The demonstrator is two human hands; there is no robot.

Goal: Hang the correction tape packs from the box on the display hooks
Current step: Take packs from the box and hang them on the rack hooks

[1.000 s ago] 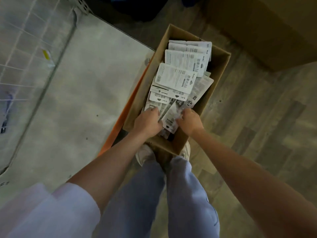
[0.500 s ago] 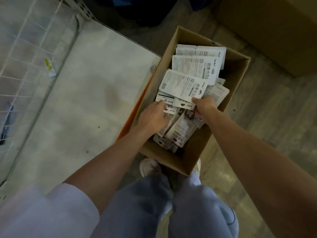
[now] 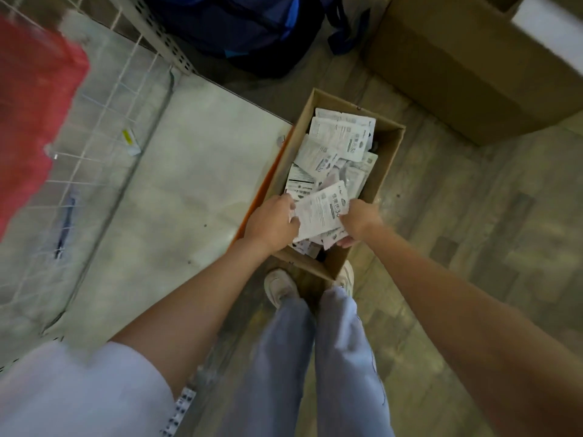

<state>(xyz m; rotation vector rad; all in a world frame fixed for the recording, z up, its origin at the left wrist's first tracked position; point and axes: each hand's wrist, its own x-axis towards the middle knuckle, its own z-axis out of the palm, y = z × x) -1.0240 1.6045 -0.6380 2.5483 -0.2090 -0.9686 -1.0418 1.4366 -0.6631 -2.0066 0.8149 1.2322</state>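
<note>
An open cardboard box stands on the floor by my feet, filled with several white correction tape packs lying loose. Over its near end, my left hand and my right hand hold a small stack of packs between them, each hand gripping one side. The top pack shows its printed back. A white wire display grid with thin hooks rises at the left, above a pale shelf base.
A large cardboard carton sits on the wooden floor at the upper right. A dark blue bag lies beyond the box. Something red and blurred hangs at the far left. An orange strip edges the shelf base.
Both hands have gathered packs from the box into a stack and drawn it toward the near end. The view has pulled back and up, showing more of the grid.
</note>
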